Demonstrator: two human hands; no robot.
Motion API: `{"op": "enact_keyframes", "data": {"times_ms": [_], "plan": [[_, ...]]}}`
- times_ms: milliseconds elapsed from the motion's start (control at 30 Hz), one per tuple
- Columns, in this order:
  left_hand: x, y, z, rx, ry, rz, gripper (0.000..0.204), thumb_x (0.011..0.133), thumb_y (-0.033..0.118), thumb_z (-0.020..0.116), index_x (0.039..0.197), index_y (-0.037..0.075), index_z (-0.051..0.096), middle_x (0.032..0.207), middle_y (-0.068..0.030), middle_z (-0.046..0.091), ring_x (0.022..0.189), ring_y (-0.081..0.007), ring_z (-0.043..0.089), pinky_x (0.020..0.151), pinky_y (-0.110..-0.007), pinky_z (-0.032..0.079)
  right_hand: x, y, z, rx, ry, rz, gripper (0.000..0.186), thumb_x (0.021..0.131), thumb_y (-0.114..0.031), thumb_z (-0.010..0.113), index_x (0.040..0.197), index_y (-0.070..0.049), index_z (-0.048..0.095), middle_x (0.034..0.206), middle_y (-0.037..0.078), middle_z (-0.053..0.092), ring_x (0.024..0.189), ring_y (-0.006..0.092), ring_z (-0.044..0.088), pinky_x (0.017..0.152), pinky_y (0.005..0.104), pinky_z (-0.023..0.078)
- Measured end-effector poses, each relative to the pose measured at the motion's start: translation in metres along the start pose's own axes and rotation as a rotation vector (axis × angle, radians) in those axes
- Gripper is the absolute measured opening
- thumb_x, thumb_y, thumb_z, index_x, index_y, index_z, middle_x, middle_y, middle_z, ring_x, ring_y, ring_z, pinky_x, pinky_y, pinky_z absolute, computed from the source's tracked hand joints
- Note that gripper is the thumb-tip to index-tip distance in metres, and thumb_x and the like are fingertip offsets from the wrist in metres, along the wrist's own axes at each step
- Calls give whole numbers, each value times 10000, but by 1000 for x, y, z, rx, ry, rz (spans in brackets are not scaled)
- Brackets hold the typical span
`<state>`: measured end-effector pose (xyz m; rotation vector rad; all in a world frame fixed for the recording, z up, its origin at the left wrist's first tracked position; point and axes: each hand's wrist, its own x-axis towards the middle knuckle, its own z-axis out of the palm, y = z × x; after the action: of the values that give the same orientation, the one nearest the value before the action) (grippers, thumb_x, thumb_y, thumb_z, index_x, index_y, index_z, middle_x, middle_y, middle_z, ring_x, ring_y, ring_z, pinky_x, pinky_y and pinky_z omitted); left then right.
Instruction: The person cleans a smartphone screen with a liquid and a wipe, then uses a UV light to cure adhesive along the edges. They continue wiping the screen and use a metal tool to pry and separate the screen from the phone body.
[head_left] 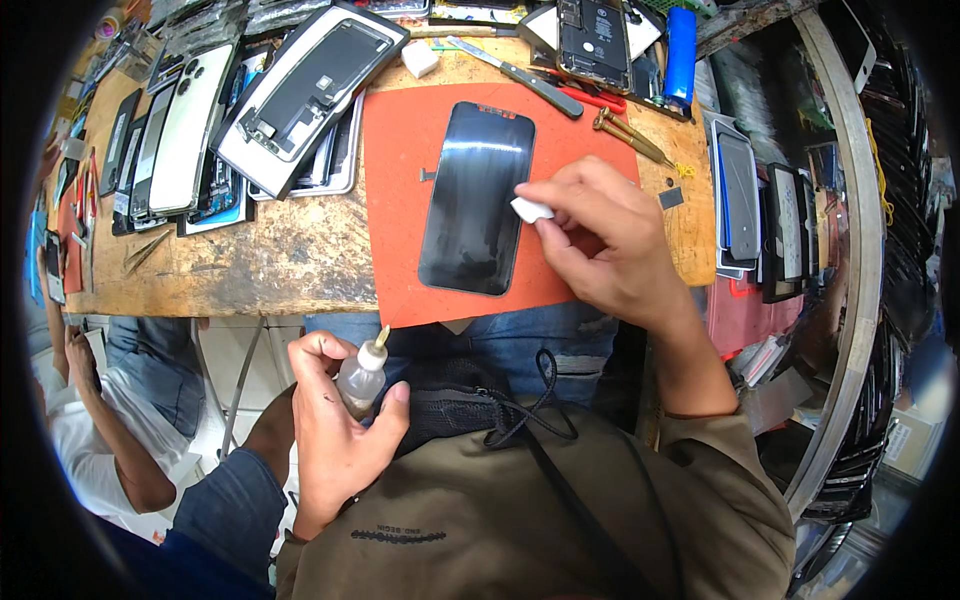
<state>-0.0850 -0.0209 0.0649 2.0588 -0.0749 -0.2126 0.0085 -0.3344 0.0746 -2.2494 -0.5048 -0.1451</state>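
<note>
A black phone screen (pixel 475 200) lies face up on an orange mat (pixel 400 255), with a short flex cable (pixel 428 175) sticking out at its left edge. My right hand (pixel 605 235) pinches a small white sponge piece (pixel 532 210) at the screen's right edge. Below the table's front edge, my left hand (pixel 345 425) is wrapped round a clear squeeze bottle (pixel 362 382). The bottle has a white collar and a thin yellowish nozzle that points up, and a little liquid shows low in it.
Disassembled phones, among them a white-framed one (pixel 310 95), crowd the table's left side. Behind the mat lie a white block (pixel 420 58), a knife (pixel 520 78), brass screwdrivers (pixel 630 135) and a blue cylinder (pixel 680 58). A person (pixel 110 430) sits at the far left.
</note>
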Motion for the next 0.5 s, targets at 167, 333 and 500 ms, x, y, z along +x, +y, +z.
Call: {"op": "enact_keyframes", "data": {"times_ms": [167,333,500], "plan": [[3,-1,5,-33,4,16,486,938,50,849,1318,-13,554,1081,-161,637,956,-287,656,899,-396,535,4,2,10,37,40,-61,271,937,73,782,1190,8,707,1062,106,689,828,201,685,713,321,574],[17,18,9,77,19,140,381,924,32,866,1252,-29,682,1080,-178,677,950,-346,689,867,-419,549,3,6,8,10,92,-113,259,917,86,799,1154,7,731,1047,109,724,842,192,705,711,311,580],[19,23,7,147,3,192,364,913,21,865,1235,-48,708,1071,-189,678,930,-366,693,833,-435,548,-1,3,10,-41,62,-152,220,932,34,791,1138,4,719,989,139,709,849,342,728,721,434,587]]}}
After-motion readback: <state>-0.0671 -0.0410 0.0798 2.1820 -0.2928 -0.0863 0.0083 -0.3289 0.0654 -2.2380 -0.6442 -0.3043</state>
